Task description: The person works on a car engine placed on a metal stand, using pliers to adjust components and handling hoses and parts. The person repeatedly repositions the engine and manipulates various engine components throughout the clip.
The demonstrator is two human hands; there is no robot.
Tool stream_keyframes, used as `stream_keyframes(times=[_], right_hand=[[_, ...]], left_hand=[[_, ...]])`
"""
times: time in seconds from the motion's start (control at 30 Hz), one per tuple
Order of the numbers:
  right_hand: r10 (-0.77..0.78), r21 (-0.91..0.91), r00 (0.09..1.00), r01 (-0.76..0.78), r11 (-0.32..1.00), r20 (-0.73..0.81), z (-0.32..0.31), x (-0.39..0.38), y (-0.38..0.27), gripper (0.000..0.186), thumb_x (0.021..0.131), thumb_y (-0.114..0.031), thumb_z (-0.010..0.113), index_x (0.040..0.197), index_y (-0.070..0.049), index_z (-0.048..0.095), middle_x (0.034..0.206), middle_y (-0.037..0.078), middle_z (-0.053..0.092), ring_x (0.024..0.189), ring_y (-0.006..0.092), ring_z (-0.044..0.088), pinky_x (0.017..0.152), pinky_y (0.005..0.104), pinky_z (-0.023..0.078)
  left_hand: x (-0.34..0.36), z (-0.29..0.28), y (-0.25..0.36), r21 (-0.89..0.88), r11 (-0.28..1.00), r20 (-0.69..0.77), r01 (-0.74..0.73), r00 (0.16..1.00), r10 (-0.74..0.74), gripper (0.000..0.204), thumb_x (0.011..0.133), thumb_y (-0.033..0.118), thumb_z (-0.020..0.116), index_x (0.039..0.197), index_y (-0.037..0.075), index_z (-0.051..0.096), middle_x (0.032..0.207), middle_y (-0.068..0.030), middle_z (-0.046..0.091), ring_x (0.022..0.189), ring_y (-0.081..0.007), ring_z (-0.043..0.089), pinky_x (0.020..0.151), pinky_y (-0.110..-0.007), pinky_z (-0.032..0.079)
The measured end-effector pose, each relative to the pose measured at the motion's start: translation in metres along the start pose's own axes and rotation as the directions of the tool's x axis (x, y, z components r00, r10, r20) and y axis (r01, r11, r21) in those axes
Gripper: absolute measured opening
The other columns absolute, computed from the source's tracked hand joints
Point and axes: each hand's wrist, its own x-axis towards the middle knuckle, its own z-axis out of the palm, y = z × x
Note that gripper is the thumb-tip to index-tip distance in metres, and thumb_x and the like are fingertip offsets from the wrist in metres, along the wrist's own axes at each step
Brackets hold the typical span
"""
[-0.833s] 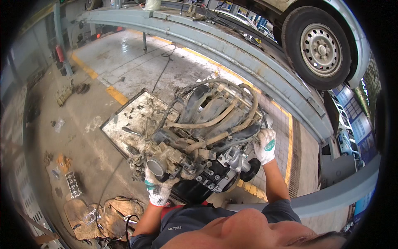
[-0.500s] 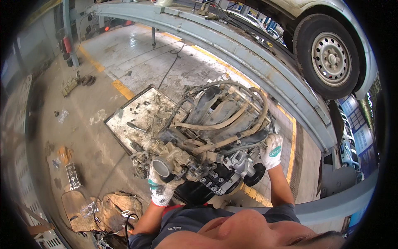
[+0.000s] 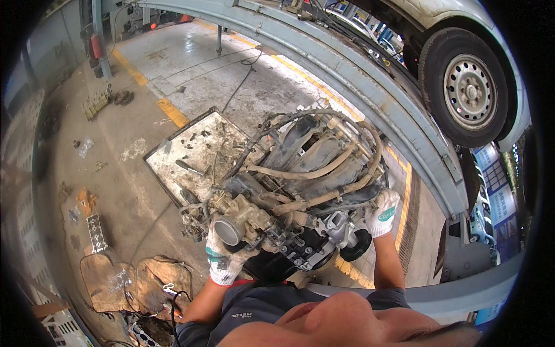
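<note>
A dirty intake manifold (image 3: pixel 298 137), black with tan hoses across it, lies over an engine (image 3: pixel 298 253) close to my body. A metal throttle body (image 3: pixel 230 229) sticks out at its near left. My left hand (image 3: pixel 224 258), in a white glove with a green patch, is closed on the manifold assembly under the throttle body, its fingertips partly hidden. At the other end, my gloved right hand (image 3: pixel 383 213) is closed round the manifold's right edge. Beside that hand sits a black pulley wheel (image 3: pixel 355 246) on a silver housing.
A worktop (image 3: pixel 167 165) with small parts and a tool lies behind the engine. Cardboard (image 3: pixel 107 283) and a metal part (image 3: pixel 97 233) lie on the left floor. A blue-grey lift beam (image 3: pixel 324 52) crosses the back, below a raised car's wheel (image 3: pixel 468 87).
The intake manifold has shifted slightly to the right against the engine, its right end a little lower in view. Both hands stay on it. The whole view has also shifted a little.
</note>
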Motion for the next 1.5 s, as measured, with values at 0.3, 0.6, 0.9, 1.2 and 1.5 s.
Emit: stream_keyframes(times=[0.3, 0.6, 0.9, 1.2, 1.5], right_hand=[[-0.020, 0.029, 0.998, 0.019, 0.999, 0.054, -0.020, 0.005, -0.006, 0.053, 0.060, -0.005, 0.085, 0.107, -0.007, 0.061, 0.114, 0.014, 0.063, 0.112, 0.0394, 0.060, 0.100, 0.0543, 0.045], [0.025, 0.044, 0.999, -0.027, 0.999, 0.031, -0.018, 0.017, -0.012, 0.039, 0.060, -0.003, 0.076, 0.097, -0.005, 0.063, 0.106, 0.015, 0.065, 0.108, 0.0396, 0.062, 0.098, 0.0557, 0.047], [0.048, 0.019, 0.999, -0.047, 0.999, -0.024, -0.003, 0.009, -0.007, 0.043, 0.060, -0.007, 0.080, 0.097, -0.003, 0.060, 0.106, 0.018, 0.063, 0.106, 0.0410, 0.060, 0.099, 0.0561, 0.046], [-0.012, 0.054, 1.000, 0.013, 0.998, -0.021, -0.007, 0.000, -0.002, 0.048, 0.061, -0.005, 0.083, 0.104, -0.006, 0.062, 0.109, 0.015, 0.064, 0.109, 0.0391, 0.061, 0.099, 0.0547, 0.047], [0.067, 0.032, 0.997, -0.068, 0.997, 0.025, -0.004, 0.001, -0.005, 0.048, 0.057, -0.003, 0.078, 0.101, -0.004, 0.060, 0.112, 0.018, 0.062, 0.110, 0.0426, 0.059, 0.101, 0.0568, 0.045]], left_hand=[[0.001, 0.005, -0.002, -0.161, 0.986, 0.003, 0.040, 0.999, -0.040, 0.101, 0.065, 0.008, 0.103, 0.150, 0.002, 0.048, 0.141, -0.0111, 0.066, 0.127, -0.0240, 0.066, 0.110, -0.039, 0.052], [0.000, 0.002, -0.004, -0.109, 0.993, -0.015, 0.037, 0.999, -0.039, 0.117, 0.058, 0.030, 0.108, 0.152, -0.005, 0.048, 0.139, -0.0172, 0.066, 0.122, -0.0331, 0.069, 0.109, -0.042, 0.053], [0.001, 0.007, 0.005, -0.261, 0.964, -0.034, 0.053, 0.997, -0.064, 0.100, 0.068, 0.021, 0.105, 0.148, -0.003, 0.050, 0.133, -0.0141, 0.069, 0.117, -0.0263, 0.070, 0.102, -0.038, 0.057], [0.001, 0.007, 0.000, -0.223, 0.975, -0.032, 0.012, 0.999, -0.019, 0.099, 0.068, 0.022, 0.106, 0.147, -0.003, 0.051, 0.132, -0.0142, 0.069, 0.115, -0.0276, 0.071, 0.101, -0.038, 0.057], [-0.001, 0.003, -0.004, -0.088, 0.996, -0.049, -0.016, 0.999, 0.012, 0.106, 0.063, 0.032, 0.108, 0.145, -0.002, 0.051, 0.133, -0.0149, 0.068, 0.117, -0.0297, 0.069, 0.103, -0.040, 0.055]])
